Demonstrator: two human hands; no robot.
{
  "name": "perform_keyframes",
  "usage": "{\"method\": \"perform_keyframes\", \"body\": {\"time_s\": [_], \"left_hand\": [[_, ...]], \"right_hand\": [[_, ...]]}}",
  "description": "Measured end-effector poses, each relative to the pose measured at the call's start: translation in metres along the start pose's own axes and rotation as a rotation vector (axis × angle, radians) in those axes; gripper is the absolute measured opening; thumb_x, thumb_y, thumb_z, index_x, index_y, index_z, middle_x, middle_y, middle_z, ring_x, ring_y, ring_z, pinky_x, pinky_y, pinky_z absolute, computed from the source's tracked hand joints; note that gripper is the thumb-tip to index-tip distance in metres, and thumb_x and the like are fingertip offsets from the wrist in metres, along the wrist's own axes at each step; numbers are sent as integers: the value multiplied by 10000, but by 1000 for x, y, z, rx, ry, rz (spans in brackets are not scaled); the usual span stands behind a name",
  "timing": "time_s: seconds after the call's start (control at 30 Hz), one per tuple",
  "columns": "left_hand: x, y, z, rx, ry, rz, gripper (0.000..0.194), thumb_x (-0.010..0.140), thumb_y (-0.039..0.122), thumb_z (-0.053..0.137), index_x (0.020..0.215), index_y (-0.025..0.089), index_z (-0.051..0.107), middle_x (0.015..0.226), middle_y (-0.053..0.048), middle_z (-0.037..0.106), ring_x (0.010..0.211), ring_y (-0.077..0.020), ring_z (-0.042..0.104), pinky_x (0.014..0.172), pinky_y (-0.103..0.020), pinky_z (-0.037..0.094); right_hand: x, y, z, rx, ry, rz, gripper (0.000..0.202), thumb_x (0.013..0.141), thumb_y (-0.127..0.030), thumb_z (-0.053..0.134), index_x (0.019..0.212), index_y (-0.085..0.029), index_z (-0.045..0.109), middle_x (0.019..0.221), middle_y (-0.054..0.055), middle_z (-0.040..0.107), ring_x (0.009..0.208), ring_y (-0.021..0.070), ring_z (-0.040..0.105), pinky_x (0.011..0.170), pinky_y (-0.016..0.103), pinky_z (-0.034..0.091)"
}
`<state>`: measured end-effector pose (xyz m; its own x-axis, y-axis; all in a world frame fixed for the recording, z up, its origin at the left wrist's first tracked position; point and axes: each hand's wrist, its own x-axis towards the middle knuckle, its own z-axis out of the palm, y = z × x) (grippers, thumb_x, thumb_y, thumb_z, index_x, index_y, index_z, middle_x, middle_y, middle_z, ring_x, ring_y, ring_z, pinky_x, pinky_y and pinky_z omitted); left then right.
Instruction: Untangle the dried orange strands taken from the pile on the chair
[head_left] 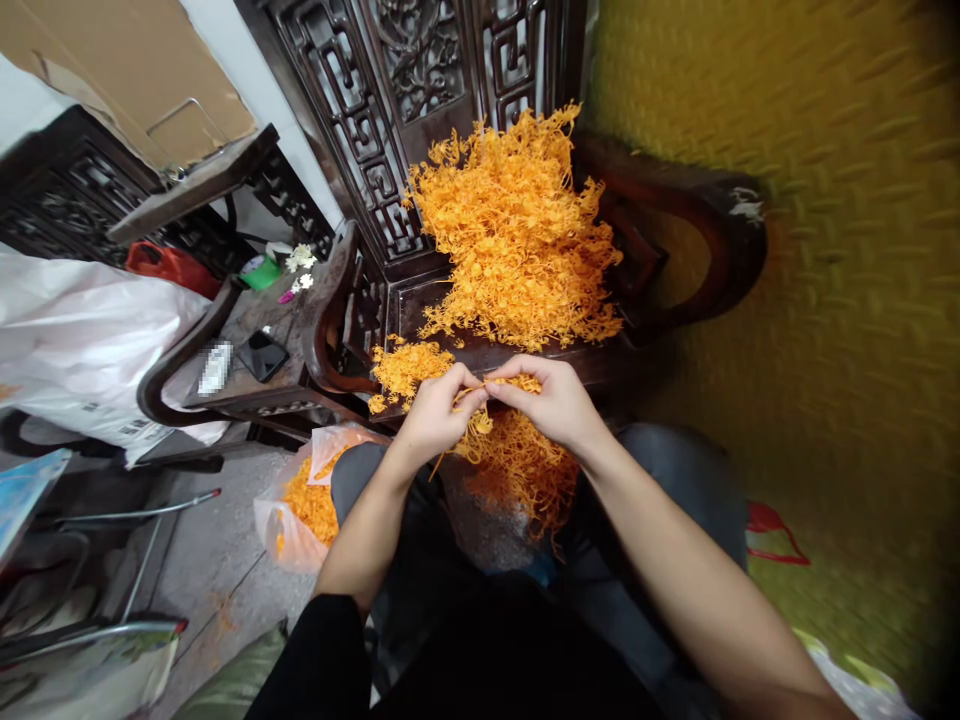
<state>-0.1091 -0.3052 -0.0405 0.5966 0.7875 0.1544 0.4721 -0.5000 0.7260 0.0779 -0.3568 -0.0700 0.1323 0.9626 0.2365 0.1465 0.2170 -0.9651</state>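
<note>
My left hand point(441, 415) and my right hand point(553, 400) meet over my lap, thumbs and forefingers pinched close together. Between them they hold thin orange stringy sprigs point(480, 428), with one stem hanging below the left fingers. Just beyond the hands, a small orange heap point(409, 370) lies on the front of a dark carved wooden chair point(409, 305). Behind it, a large pile of curly orange strands point(517, 230) rests against the chair back. Under my hands, more orange strands point(532, 470) lie on my lap, partly hidden by the hands.
A plastic bag point(274, 520) of orange strands stands on the floor at left. A dark phone point(262, 355) and a green roll point(260, 272) sit on a side table point(225, 330). White sacks point(82, 340) are farther left. Yellow textured matting point(825, 300) covers the right side.
</note>
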Motion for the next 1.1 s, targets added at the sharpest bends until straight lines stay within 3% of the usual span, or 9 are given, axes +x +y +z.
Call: {"method": "perform_keyframes", "body": {"time_s": [0.27, 0.4, 0.53, 0.63, 0.73, 0.83, 0.93, 1.0, 1.1], "left_hand": [[3, -8, 14, -257, 37, -136, 346, 823, 484, 762, 810, 195, 573, 734, 6, 680, 679, -143, 622, 640, -265, 445], [9, -5, 16, -500, -16, -203, 387, 750, 465, 822, 743, 185, 554, 739, -30, 737, 718, -163, 682, 710, -295, 497], [13, 4, 11, -622, -7, -301, 399, 682, 390, 866, 687, 183, 524, 628, -4, 702, 613, -139, 650, 641, -271, 460], [8, 9, 6, -717, -104, -323, 412, 657, 334, 874, 644, 185, 491, 608, -10, 700, 568, -139, 643, 596, -267, 449], [3, 9, 1, -783, -176, -283, 395, 661, 304, 872, 647, 181, 497, 662, -30, 726, 630, -159, 682, 630, -284, 489], [5, 1, -1, -759, -57, -281, 384, 707, 375, 855, 717, 185, 521, 717, -22, 740, 556, -109, 611, 529, -236, 414], [12, -10, 0, -708, 47, -308, 405, 758, 471, 816, 793, 197, 519, 806, -21, 763, 468, -62, 493, 434, -209, 288], [14, -14, 2, -694, 105, -307, 412, 777, 507, 798, 837, 199, 532, 871, -31, 772, 496, -67, 528, 440, -209, 324], [15, -17, 3, -683, 186, -284, 424, 778, 523, 799, 875, 195, 549, 954, -52, 776, 602, -101, 639, 477, -214, 402]], "right_hand": [[3, 0, -3, 51, -34, 22, 235, 850, -421, 742, 903, -204, 817, 931, 74, 795, 876, 242, 723, 863, 399, 540], [0, 3, 9, -11, 158, -57, 132, 822, -304, 746, 871, -214, 829, 859, 64, 767, 809, 222, 701, 788, 379, 537], [1, 7, 23, -56, 298, -124, 104, 824, -237, 719, 831, -229, 822, 825, 50, 751, 776, 211, 685, 758, 378, 538], [13, 15, 9, -18, 467, -125, 66, 794, -238, 752, 813, -216, 811, 822, 56, 747, 782, 207, 685, 752, 375, 549], [27, 23, -24, 253, 651, 31, 156, 717, -296, 824, 824, -192, 781, 666, 19, 675, 589, 159, 616, 507, 284, 482], [27, 20, -46, 533, 418, 234, 422, 651, -342, 886, 1026, -180, 777, 631, 7, 655, 512, 139, 599, 351, 197, 323], [17, 10, -44, 644, 179, 328, 450, 642, -356, 905, 1031, -173, 773, 753, 67, 732, 663, 195, 723, 407, 215, 486], [12, 4, -38, 705, 125, 338, 337, 641, -324, 900, 913, -178, 765, 847, 86, 762, 777, 227, 763, 515, 262, 596], [9, 1, -30, 786, 90, 326, 231, 604, -206, 890, 754, -182, 715, 1010, 92, 778, 876, 227, 766, 589, 271, 628]]}}
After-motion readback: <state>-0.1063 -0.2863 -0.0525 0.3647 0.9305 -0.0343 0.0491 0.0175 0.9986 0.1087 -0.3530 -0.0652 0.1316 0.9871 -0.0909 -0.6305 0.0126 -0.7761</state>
